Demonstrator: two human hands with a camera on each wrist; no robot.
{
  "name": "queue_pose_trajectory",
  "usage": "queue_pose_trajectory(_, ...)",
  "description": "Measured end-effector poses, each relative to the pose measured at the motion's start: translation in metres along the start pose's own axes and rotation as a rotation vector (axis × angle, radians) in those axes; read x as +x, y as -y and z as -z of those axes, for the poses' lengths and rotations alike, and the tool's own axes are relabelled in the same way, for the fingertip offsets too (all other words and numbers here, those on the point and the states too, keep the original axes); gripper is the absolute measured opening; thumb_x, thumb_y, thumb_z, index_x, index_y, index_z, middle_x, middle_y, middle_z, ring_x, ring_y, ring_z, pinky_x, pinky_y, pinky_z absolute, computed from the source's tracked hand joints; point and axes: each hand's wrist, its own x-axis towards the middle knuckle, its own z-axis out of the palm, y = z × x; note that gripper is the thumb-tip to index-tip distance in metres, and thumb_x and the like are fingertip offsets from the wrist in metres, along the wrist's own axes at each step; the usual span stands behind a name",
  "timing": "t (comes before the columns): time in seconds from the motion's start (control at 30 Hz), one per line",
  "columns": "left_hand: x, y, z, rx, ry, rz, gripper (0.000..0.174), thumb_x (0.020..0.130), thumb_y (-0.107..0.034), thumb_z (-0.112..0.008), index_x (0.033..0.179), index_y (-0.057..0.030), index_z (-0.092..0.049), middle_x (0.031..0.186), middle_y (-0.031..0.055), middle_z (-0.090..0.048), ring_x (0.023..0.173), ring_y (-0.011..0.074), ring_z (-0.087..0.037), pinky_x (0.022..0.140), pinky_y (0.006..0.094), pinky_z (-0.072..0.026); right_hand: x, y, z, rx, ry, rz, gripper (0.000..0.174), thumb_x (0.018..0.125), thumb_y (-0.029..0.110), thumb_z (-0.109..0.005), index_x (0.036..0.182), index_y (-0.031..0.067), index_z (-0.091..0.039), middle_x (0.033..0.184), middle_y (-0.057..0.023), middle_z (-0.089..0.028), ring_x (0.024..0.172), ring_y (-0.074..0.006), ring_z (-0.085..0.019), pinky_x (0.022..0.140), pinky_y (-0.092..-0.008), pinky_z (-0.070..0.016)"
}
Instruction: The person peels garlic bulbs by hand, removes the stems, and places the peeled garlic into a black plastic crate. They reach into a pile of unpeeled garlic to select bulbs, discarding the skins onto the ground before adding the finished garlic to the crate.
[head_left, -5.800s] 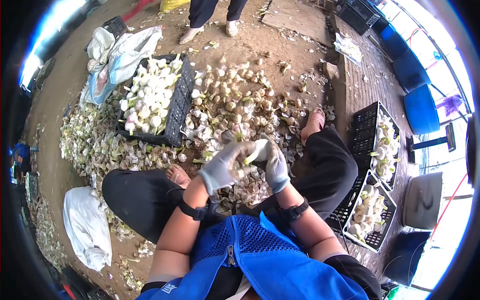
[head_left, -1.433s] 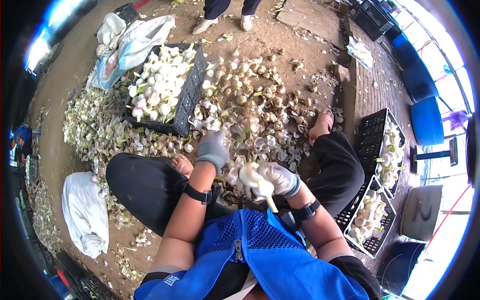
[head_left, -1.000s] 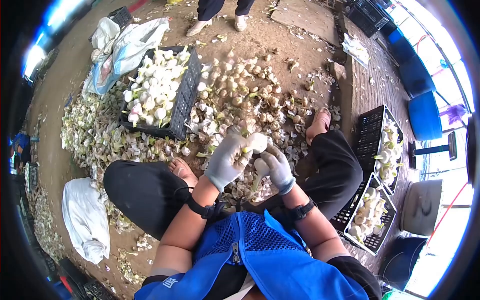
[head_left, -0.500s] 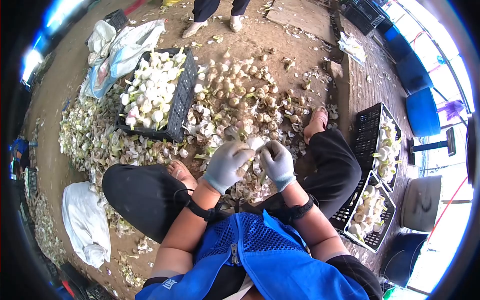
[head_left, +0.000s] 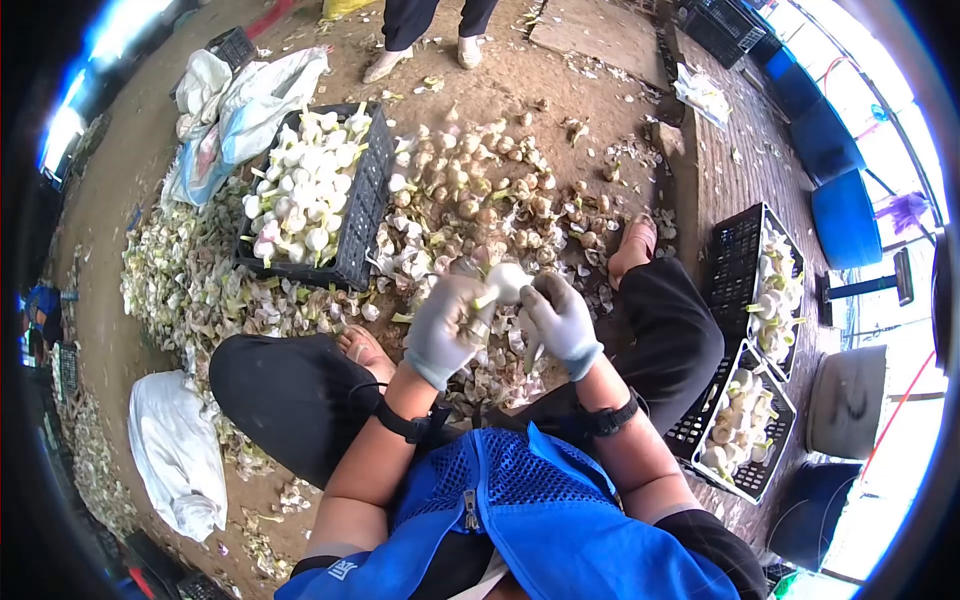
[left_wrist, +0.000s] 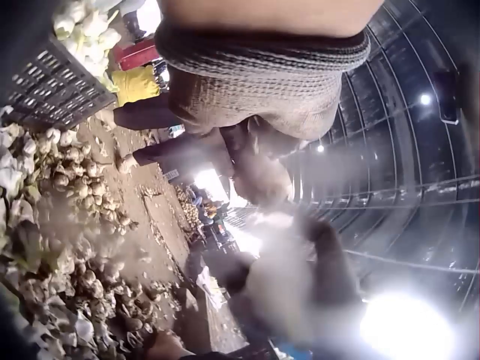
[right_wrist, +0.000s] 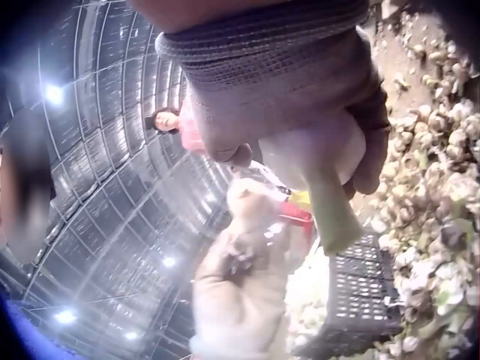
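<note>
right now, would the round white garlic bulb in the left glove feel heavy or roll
Probably firm and light: the round white garlic bulb sits at fingertips of the grey-gloved left hand. Rounded, it likely rolls; its green stem may check that.

The left wrist view shows the right hand (left_wrist: 300, 281) only as a grey blur, fingers of the left hand (head_left: 447, 330) partly hide the bulb (head_left: 508, 281), the right palm covers a second bulb (right_wrist: 307, 157), and the top edge crops the standing person (head_left: 425, 25) above the knees.
</note>
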Motion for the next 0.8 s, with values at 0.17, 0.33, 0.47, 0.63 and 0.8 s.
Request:
queue_pose_trajectory(0.17,-0.011,0.000,-0.001,-0.594,-0.159,0.503,0.014,0.086,-0.002,-0.061,0.097,-0.0055,-0.054,0.088,0.0044,-0.059,0.077,0.0142,-0.060,0.071,0.0306,-0.0549,0.008,0.000,0.011,-0.218,-0.202,0.209,0.008,0.087,0.005,-0.053,0.084,-0.0012,-0.057,0.069,-0.0039,-0.061,0.057,-0.0067,-0.053,0.052,-0.0217,-0.0435)
queue_pose_trajectory(0.33,-0.008,0.020,0.013,-1.354,-0.337,0.790,0.017,0.088,-0.009,-0.059,0.105,-0.0072,-0.053,0.099,0.0082,-0.062,0.089,0.0251,-0.065,0.075,0.0383,-0.0576,0.025,-0.049,0.047,-0.326,-0.347,0.150,0.009,0.084,0.008,-0.056,0.086,-0.0004,-0.056,0.075,-0.0062,-0.063,0.065,-0.0111,-0.056,0.060,-0.0251,-0.0467)
queue_pose_trajectory(0.47,-0.007,0.009,0.002,-1.144,-0.324,0.762,0.010,0.089,-0.008,-0.059,0.096,-0.0056,-0.053,0.098,0.0070,-0.060,0.085,0.0171,-0.063,0.071,0.0304,-0.0555,0.005,-0.020,0.016,-0.061,-0.047,0.060,0.014,0.085,0.011,-0.061,0.090,-0.0004,-0.057,0.074,-0.0014,-0.057,0.065,-0.0068,-0.050,0.059,-0.0230,-0.0427)
queue_pose_trajectory(0.63,-0.014,0.008,-0.008,-0.121,-0.120,0.252,0.016,0.084,-0.006,-0.065,0.091,-0.0034,-0.050,0.086,0.0048,-0.056,0.073,0.0113,-0.052,0.068,0.0252,-0.0453,0.002,0.007,-0.013,-0.402,-0.058,0.097,0.023,0.081,0.021,-0.064,0.077,-0.0007,-0.057,0.074,-0.0143,-0.060,0.062,-0.0210,-0.057,0.059,-0.0310,-0.0458)
queue_pose_trajectory(0.8,-0.017,0.009,-0.009,-0.139,-0.103,0.235,0.018,0.083,0.000,-0.064,0.092,-0.0036,-0.049,0.086,0.0039,-0.054,0.076,0.0100,-0.051,0.070,0.0244,-0.0444,0.008,-0.004,-0.015,-0.236,-0.141,0.180,0.023,0.080,0.021,-0.064,0.075,-0.0008,-0.056,0.063,-0.0151,-0.056,0.055,-0.0261,-0.054,0.055,-0.0333,-0.0443)
